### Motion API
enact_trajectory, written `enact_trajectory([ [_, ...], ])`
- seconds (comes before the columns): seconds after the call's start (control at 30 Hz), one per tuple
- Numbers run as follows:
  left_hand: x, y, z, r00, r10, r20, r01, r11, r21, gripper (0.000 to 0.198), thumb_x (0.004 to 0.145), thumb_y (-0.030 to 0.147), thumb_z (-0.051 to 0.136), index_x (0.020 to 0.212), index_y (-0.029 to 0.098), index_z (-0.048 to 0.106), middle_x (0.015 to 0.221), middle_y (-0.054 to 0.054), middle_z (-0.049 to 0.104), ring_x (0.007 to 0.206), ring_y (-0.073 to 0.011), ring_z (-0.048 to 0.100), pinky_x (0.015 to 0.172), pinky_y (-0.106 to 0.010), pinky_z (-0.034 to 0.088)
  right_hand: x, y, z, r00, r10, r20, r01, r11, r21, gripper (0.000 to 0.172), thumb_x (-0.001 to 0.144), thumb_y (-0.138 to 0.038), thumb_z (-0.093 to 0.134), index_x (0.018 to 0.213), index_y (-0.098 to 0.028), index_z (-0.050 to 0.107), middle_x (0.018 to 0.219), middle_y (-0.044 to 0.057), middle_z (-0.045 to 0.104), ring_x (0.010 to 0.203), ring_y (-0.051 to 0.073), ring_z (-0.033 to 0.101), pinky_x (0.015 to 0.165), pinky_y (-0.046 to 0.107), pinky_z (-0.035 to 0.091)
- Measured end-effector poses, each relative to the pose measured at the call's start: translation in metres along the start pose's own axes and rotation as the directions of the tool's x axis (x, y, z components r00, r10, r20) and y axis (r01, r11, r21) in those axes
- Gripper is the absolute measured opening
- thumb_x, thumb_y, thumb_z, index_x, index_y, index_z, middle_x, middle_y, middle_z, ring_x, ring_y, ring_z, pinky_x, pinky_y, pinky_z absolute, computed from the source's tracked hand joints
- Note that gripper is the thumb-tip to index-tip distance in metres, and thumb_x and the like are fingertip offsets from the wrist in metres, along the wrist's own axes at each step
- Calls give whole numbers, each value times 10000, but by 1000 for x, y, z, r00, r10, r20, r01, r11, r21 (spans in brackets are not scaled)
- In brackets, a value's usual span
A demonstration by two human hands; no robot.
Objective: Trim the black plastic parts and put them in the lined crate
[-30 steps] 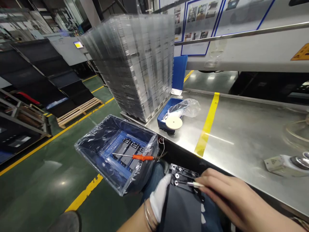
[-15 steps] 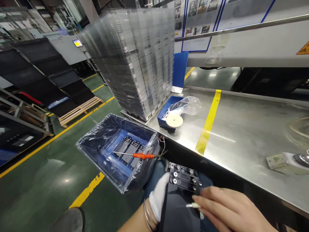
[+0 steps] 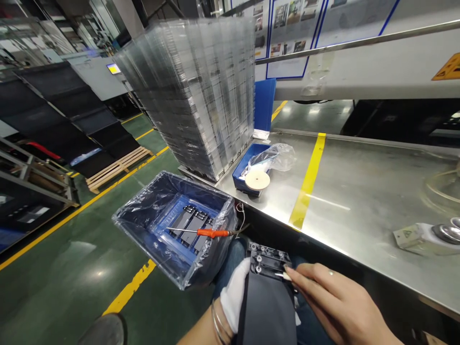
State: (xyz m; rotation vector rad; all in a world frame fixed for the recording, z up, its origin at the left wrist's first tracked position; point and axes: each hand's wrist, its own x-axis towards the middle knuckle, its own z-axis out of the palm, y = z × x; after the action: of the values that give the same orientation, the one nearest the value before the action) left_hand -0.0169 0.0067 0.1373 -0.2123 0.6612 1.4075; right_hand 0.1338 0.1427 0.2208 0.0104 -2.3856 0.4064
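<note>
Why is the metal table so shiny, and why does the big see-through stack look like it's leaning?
In the head view, light makes pale glare on the steel table and bright patches on the green floor. Also in the head view, the stack of clear trays looks tilted, probably because the wide picture bends things near its edges. Its see-through layers look hazy too.

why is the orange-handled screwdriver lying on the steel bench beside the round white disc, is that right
No: the orange-handled screwdriver lies inside the plastic-lined blue crate, across black parts, not on the steel bench; the head view shows it.
</note>
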Motion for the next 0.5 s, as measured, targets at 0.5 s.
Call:
enact_trajectory([
  [0.5,-22,17,34,993,54,102,-50,998,-38,447,838,508,647,987,106,770,1029,-148,752,958,-272,692,993,-407,501,4,2,-3,987,162,10,-158,944,290,289,987,-110,514,1180,-229,694,921,64,733,806,152,736,688,196,613],
])
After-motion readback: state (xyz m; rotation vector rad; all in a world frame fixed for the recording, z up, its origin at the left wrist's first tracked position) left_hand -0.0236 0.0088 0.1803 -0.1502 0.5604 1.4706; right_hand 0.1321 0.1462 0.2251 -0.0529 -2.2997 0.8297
